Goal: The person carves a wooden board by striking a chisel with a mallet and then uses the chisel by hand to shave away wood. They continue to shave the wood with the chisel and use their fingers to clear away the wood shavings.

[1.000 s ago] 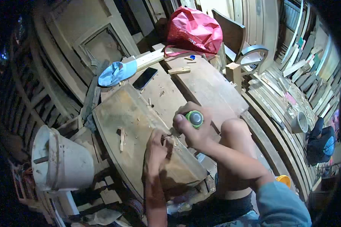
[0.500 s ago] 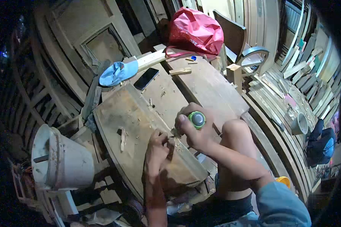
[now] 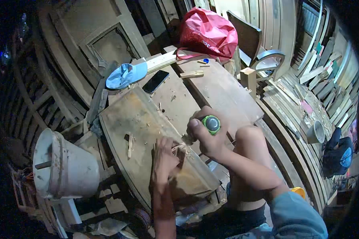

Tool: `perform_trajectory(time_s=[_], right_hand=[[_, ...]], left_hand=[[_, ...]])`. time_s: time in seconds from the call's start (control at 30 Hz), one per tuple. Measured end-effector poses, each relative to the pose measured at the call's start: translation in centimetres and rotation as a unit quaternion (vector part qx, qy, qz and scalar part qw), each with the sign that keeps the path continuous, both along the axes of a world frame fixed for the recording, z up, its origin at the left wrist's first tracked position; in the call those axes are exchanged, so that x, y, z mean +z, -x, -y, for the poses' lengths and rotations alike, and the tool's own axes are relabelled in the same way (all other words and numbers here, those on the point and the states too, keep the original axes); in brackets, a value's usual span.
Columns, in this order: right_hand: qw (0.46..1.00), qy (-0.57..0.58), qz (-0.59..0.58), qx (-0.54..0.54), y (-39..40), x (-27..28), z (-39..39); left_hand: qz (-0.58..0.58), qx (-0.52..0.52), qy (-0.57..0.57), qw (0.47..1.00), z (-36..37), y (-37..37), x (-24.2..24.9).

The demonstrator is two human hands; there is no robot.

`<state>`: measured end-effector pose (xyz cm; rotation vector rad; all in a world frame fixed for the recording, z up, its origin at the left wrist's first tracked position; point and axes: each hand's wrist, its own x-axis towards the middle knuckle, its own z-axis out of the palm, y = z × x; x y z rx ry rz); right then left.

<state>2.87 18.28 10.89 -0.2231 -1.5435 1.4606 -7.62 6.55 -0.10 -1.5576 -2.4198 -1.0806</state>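
Observation:
My right hand (image 3: 207,133) is closed around a green-handled tool (image 3: 211,124), whose round grey butt end faces up toward me. Its working end points down at the panel and is hidden by my fist. Just left of it, my left hand (image 3: 164,159) rests on a wooden panel (image 3: 147,115) with curled fingers. Pale slivers of a small piece of wood (image 3: 180,147) show at its fingertips, near the panel's right edge; the grip itself is partly hidden. Farther left on the panel lies a split wood strip (image 3: 130,145).
A black phone (image 3: 155,81), a light blue cap (image 3: 126,75) and a red bag (image 3: 208,34) lie toward the back. A wood offcut (image 3: 192,74) sits on the boards. At left stands a white bucket (image 3: 75,169). My bare knee (image 3: 249,139) rises beside my right arm.
My right hand and the tool have shifted slightly right. My left fingers have moved a little, and pale wood slivers show more clearly beside them.

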Motion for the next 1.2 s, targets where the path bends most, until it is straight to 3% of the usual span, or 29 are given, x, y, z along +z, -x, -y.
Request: perform_trajectory(time_s=[0.13,0.2,0.23,0.33,0.37,0.47,0.53,0.63,0.8,0.9,1.0,1.07,1.13,1.2], right_hand=[[0.999,0.017,-0.038,-0.002,0.1,0.5,0.3],[0.993,-0.109,0.031,-0.005,0.1,0.0,0.0],[0.993,-0.11,0.03,-0.006,0.0,0.1,0.0],[0.997,-0.072,0.033,0.004,-0.1,0.4,0.3],[1.0,0.012,-0.011,-0.002,0.4,0.3,0.6],[0.998,0.025,-0.053,0.005,0.1,1.0,0.6],[0.999,0.009,-0.05,0.009,0.3,0.7,0.5],[0.995,-0.089,0.05,-0.006,0.3,0.6,0.3],[0.993,-0.112,0.036,0.004,0.4,0.4,0.3],[0.986,-0.102,-0.05,0.123,0.2,-0.6,0.2],[0.972,-0.109,-0.055,0.201,-0.1,-0.6,0.4],[0.963,-0.133,-0.003,0.235,-0.6,0.2,-0.6],[0.954,-0.176,0.032,0.239,-0.4,1.0,-1.6],[0.966,-0.073,0.063,0.239,-1.1,2.0,-1.7]], left_hand=[[0.023,-0.009,0.037,0.999,-0.2,0.5,-0.6],[0.045,-0.01,0.042,0.998,-0.3,0.3,-0.2],[0.058,-0.019,0.029,0.998,-0.4,0.7,-1.1],[0.044,-0.022,0.012,0.999,-0.2,0.9,-1.1],[0.02,-0.018,0.009,1.0,-0.1,0.8,-0.9],[0.037,-0.022,0.027,0.999,0.0,0.8,-0.7],[0.024,-0.019,0.025,0.999,-0.1,0.9,-1.2],[0.022,-0.013,0.048,0.999,-0.1,0.6,-0.3],[0.077,-0.01,0.048,0.996,-0.2,0.3,0.7],[0.061,-0.001,0.045,0.997,0.0,0.5,-0.3],[0.021,0.011,0.012,1.0,0.1,0.5,-0.3],[0.109,0.027,0.031,0.993,0.1,-0.2,0.7],[0.056,0.048,0.044,0.996,-0.1,-0.3,-0.3],[0.043,0.073,0.075,0.994,-0.4,-0.7,-0.6]])
